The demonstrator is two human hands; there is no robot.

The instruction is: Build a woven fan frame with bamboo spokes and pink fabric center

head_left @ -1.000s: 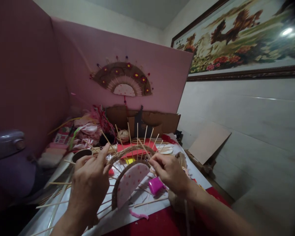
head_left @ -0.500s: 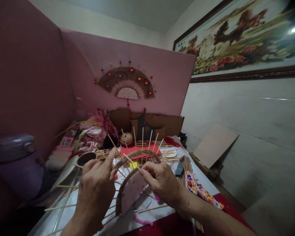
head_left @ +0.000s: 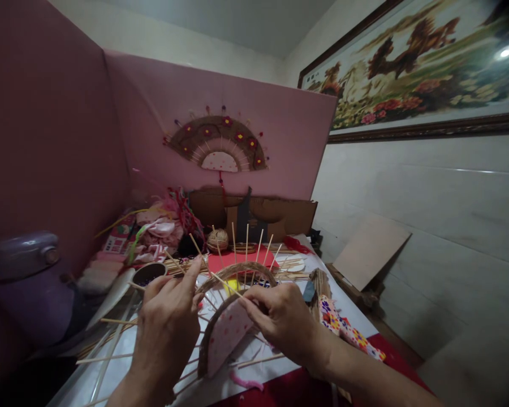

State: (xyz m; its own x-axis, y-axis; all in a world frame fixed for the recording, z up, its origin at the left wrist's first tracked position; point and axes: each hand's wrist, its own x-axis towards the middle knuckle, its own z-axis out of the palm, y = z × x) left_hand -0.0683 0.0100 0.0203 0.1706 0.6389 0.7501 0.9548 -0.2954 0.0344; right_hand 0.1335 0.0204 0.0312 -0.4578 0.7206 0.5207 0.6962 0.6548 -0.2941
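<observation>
A half-made fan (head_left: 225, 339) stands before me, with a pale dotted half-round base, a brown twine-wrapped inner arc, a second brown arc (head_left: 241, 268) farther out, and several thin sticks fanning from it. My left hand (head_left: 166, 325) is closed around its left side, index finger pointing up along a stick; the thumb and lower fingers are partly hidden. Between the thumb and fingers of my right hand (head_left: 282, 319) is the near end of a thin wooden stick (head_left: 224, 283). This stick slants up left across the gap between the arcs, toward my left fingertips.
A finished fan (head_left: 233, 133) hangs on the pink panel. Behind the work lie a twine ball (head_left: 218, 240), red paper (head_left: 220, 261) and loose sticks. A dark-filled cup (head_left: 150, 273) stands left. Flowered cloth (head_left: 352, 330) lies right; a pink fuzzy strip (head_left: 246, 382) lies in front.
The stick in my right hand has tilted a little, its upper end slightly lower. The fan and my right hand have shifted slightly downward; both grips look the same.
</observation>
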